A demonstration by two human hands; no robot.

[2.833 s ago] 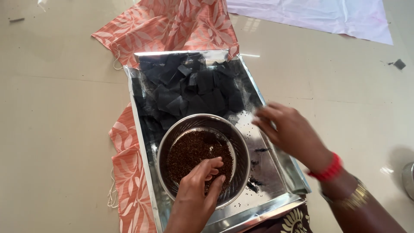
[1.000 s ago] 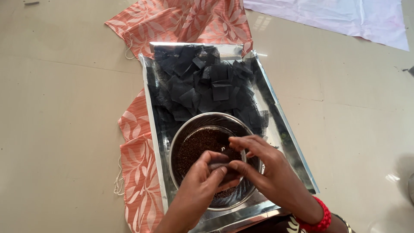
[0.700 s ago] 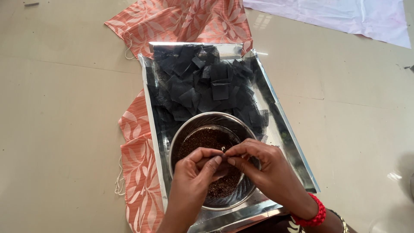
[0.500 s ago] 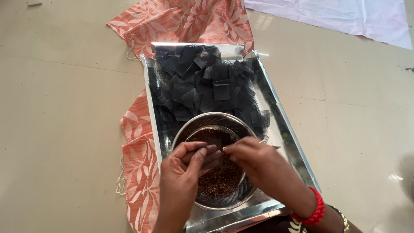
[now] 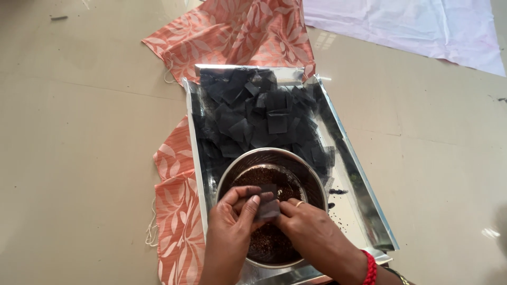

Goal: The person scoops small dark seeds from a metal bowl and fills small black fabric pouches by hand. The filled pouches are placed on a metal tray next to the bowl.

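A small dark square (image 5: 268,207) is pinched between the left hand (image 5: 232,221) and right hand (image 5: 311,229), low in the frame, over the steel bowl (image 5: 317,182) of dark grains. A filling step is judged underway; steady fingers are called for.

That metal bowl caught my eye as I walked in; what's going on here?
A person's left hand and right hand together pinch a small dark fabric square over a steel bowl of dark brown granules. The bowl sits in a shiny metal tray piled with more dark squares, on an orange leaf-patterned cloth.
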